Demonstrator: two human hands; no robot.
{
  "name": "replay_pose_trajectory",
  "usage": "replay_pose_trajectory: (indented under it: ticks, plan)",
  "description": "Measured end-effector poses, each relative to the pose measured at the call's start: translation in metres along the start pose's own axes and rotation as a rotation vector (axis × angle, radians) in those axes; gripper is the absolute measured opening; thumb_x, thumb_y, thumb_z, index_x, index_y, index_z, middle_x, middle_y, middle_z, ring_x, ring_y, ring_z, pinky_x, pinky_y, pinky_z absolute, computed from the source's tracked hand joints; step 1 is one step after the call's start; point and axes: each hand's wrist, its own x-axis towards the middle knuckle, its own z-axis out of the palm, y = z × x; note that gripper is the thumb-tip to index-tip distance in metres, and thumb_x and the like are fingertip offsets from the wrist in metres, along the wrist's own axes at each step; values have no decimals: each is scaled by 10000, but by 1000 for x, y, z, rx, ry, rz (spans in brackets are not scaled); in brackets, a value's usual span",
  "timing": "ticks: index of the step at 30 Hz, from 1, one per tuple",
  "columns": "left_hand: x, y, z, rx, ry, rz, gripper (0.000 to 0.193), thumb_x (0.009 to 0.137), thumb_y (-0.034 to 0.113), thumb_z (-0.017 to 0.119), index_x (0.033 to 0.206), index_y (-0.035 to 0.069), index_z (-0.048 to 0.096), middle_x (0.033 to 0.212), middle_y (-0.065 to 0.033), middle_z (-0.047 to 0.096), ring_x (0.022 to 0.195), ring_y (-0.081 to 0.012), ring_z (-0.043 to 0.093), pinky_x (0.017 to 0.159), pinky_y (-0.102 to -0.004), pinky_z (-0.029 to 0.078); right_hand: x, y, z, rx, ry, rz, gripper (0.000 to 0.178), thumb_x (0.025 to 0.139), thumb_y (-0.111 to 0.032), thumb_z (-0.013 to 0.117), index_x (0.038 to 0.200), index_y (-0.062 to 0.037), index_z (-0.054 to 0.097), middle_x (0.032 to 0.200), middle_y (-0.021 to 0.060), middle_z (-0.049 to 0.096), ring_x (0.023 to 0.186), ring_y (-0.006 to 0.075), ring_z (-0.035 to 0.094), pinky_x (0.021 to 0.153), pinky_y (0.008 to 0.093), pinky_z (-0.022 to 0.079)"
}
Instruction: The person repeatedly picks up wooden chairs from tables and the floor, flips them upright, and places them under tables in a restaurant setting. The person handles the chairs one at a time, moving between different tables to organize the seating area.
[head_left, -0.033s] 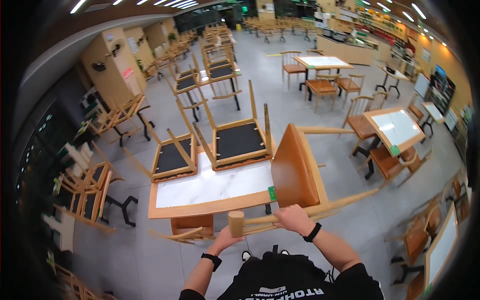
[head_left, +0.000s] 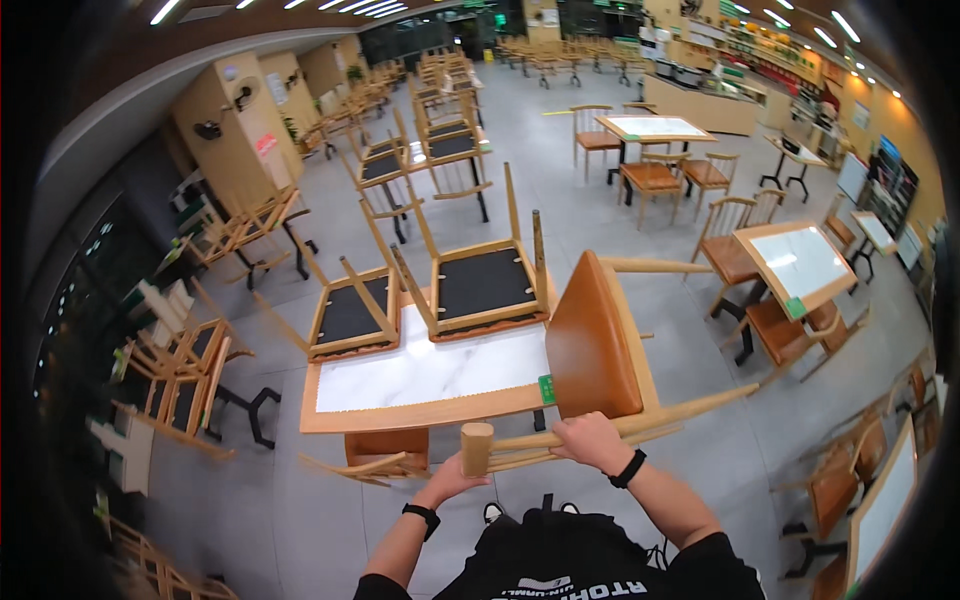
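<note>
Holds one chair [head_left: 598,345] with both hands, turned on its side, with the seat on edge directly beyond the right fingers and the backrest toward the body. Extends both forearms forward from the torso, angled inward. Grips the thick end of the backrest [head_left: 477,450] in the left hand [head_left: 455,482], with the thumb along its near side and the other fingers partly hidden behind the wood. Grips the backrest rails in the right hand [head_left: 593,441], slightly farther forward than the left, with the back of the hand upward and the fingers closed over the wood. Wears a dark wristband [head_left: 628,468] just behind each hand.

Points the chair legs to the right, well beyond the right fingers. Has the counter [head_left: 430,415] beyond the left fingers, with its right end beside the seat; cannot tell whether touching. Shows two upturned chairs [head_left: 487,283] on that counter, farther beyond the left fingers, and a green tag [head_left: 546,389] near the seat. Shows another chair [head_left: 385,444] just left of the left fingers, partly beneath the counter edge.
</note>
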Motion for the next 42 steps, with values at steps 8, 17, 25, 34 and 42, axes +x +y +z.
replay_pose_trajectory:
  ticks: [8,17,25,34,42]
  plan:
    - [14,90,41,130,-52,166,441,752,377,758,1023,49,642,908,-174,661,836,-352,638,734,-402,519,-65,70,-39,32,291,62,310,629,-321,766,746,-96,588,675,87,631,608,299,621,554,399,487]
    - [-11,166,108,-39,-125,453,420,784,432,714,889,39,615,624,-142,581,562,-369,590,519,-413,489,-189,76,-85,-127,452,339,219,562,-155,727,721,-89,592,599,86,597,558,282,603,528,375,464]
    - [-16,149,106,-175,-237,404,480,779,491,705,814,27,592,587,-133,570,542,-328,600,506,-385,476,-204,38,-68,-169,351,553,187,588,-123,712,717,-46,602,613,149,601,563,335,597,527,395,475]
    - [-60,63,89,-211,-302,263,516,798,527,666,832,12,643,562,-135,579,524,-312,603,509,-363,494,-175,-12,10,-136,100,662,201,602,-147,704,726,-38,590,640,164,601,610,364,596,545,426,465]
    - [-71,0,62,37,-189,240,518,806,537,652,715,30,599,483,-121,530,424,-289,563,433,-350,473,-114,-10,123,135,-132,795,250,655,-164,713,877,-54,682,725,170,644,703,355,634,625,427,506]
